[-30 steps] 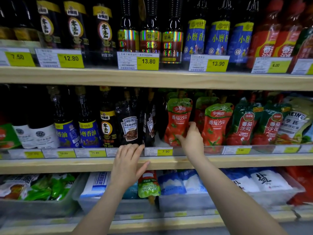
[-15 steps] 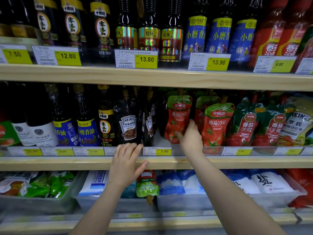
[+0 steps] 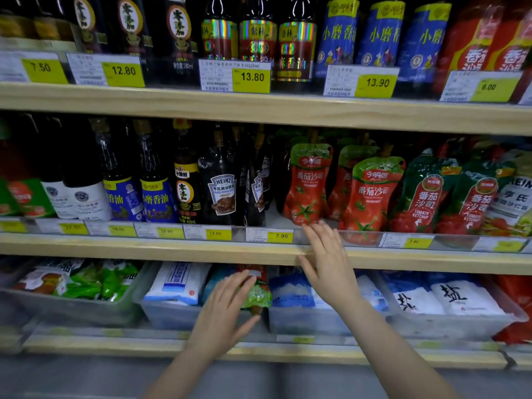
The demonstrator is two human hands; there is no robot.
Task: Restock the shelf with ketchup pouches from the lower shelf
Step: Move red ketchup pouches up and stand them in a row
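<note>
Red ketchup pouches with green tops [image 3: 308, 182] stand upright on the middle shelf [image 3: 172, 250]. Another such pouch [image 3: 259, 289] lies upside down on the lower shelf, wedged between two clear bins. My left hand [image 3: 221, 309] is low in front of that pouch, fingers spread and straight, its fingertips at the pouch's left edge. My right hand [image 3: 326, 254] hovers at the middle shelf's front edge, just below the leftmost standing pouch, fingers straight and holding nothing.
Dark sauce and sesame oil bottles [image 3: 218, 185] fill the middle shelf's left half. More ketchup pouches of another brand [image 3: 423, 194] stand to the right. Clear bins of salt bags [image 3: 417, 300] and green packets [image 3: 95, 283] sit on the lower shelf.
My right hand let go of the standing pouch and dropped to the shelf edge. My left hand moved down from the shelf edge to the pouch on the lower shelf.
</note>
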